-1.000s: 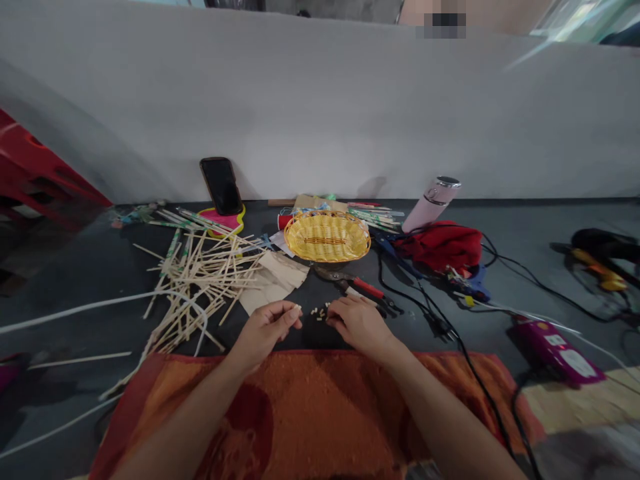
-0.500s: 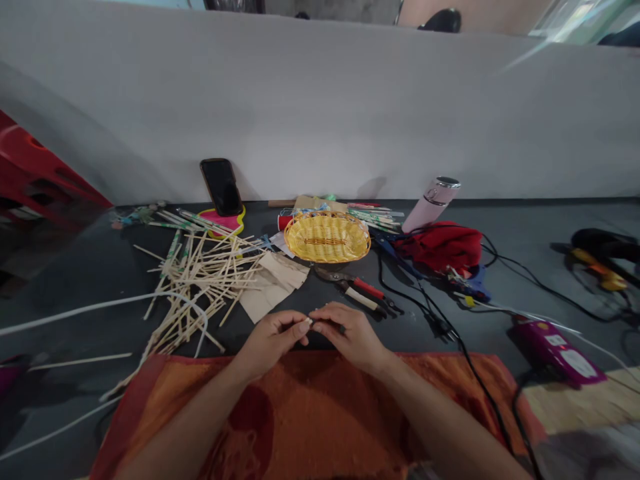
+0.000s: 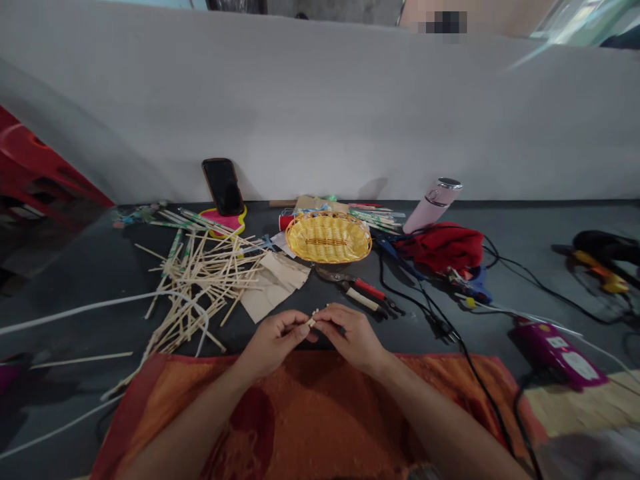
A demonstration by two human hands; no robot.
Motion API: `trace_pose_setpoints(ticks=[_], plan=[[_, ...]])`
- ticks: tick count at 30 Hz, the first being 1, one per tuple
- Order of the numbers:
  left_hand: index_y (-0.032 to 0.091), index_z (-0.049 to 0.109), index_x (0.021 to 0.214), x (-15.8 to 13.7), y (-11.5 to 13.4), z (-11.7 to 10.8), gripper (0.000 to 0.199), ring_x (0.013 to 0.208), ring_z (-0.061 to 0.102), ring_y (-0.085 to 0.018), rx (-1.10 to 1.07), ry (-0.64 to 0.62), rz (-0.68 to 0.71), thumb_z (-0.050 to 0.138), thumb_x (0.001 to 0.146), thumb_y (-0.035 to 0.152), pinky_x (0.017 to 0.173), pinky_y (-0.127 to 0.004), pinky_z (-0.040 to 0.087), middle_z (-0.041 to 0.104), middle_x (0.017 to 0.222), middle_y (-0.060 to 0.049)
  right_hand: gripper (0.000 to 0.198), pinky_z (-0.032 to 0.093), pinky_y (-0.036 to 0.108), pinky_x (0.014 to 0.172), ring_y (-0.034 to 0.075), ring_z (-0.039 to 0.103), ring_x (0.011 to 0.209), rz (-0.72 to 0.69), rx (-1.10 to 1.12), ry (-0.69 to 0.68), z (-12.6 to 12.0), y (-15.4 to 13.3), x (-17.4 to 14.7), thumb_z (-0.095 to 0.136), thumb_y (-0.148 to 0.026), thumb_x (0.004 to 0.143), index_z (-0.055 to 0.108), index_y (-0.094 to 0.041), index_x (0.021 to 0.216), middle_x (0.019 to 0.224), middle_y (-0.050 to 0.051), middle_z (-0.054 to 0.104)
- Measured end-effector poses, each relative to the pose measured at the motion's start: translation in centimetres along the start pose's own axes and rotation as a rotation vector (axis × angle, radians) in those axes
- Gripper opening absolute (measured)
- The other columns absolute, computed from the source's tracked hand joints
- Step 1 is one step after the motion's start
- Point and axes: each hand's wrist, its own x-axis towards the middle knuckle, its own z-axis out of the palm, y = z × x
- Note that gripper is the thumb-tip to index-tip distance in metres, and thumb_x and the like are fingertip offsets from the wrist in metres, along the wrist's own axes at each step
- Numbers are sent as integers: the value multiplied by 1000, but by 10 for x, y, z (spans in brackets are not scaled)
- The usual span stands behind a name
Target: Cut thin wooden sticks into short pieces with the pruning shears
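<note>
A small, pale, cream-coloured, short piece (image 3: 311,323) is sitting where the fingertips of both hands are meeting, just above the near part of a dark grey, flat surface (image 3: 295,310); the fingers are partly covering its outline. Tiny pale bits (image 3: 315,312) are showing just beyond it. On the pink, cylindrical, metal-rimmed tumbler (image 3: 431,205), a small round mark is appearing, too small to read. The left hand (image 3: 275,339) is grasping the piece between thumb and curled fingers; the right hand (image 3: 354,338) is bending its fingers inward against the same spot, its exact grip being hard to tell. Both forearms are converging from below over an orange-and-red cloth towel (image 3: 325,413).
</note>
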Motion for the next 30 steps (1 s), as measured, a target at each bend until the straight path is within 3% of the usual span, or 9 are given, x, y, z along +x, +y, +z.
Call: trace_pose_setpoints(ticks=[6, 30], plan=[[17, 57, 89, 0, -2, 3, 20, 81, 67, -16, 37, 81, 12, 56, 88, 36, 75, -25, 47, 72, 84, -4, 13, 48, 25, 73, 14, 61, 80, 1, -3, 17, 0, 0, 0, 53, -19, 93, 66, -21, 94, 85, 3, 66], [18, 64, 87, 0, -7, 4, 20, 79, 63, -15, 177, 136, 119, 55, 89, 36, 71, -24, 46, 70, 82, -2, 15, 45, 23, 73, 13, 59, 79, 48, 40, -11, 0, -1, 0, 51, -18, 94, 66, -21, 92, 83, 1, 63]])
